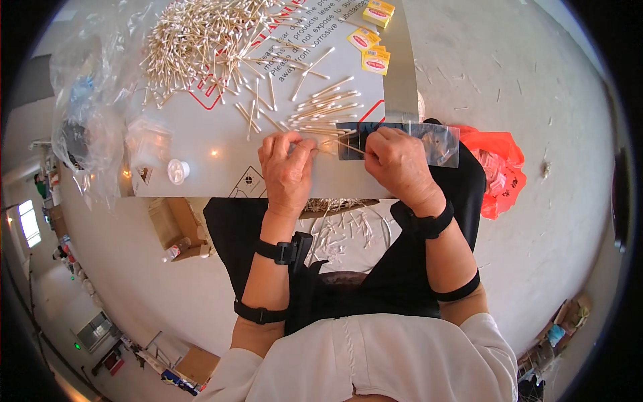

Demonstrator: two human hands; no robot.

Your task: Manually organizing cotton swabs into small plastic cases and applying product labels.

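Observation:
My left hand (288, 164) rests at the near edge of the table, its fingers bent and pressed together beside several cotton swabs (325, 114) laid roughly side by side. Whatever those fingertips hold is hidden. To its right, my right hand (402, 164) is closed with the thumb against the curled fingers, and a cotton swab (351, 147) slants out of its grip to the left. Beneath and beside this hand lies a clear plastic bag (443, 144), partly over a dark strip. A big heap of cotton swabs (194, 47) covers the far left of the table.
Small yellow boxes (379, 13) and yellow cards (376, 61) lie at the table's far right. Clear plastic wrap (100, 87) and a small white cup (177, 171) are on the left. A red bag (499, 177) and an open cardboard box (175, 224) stand lower down.

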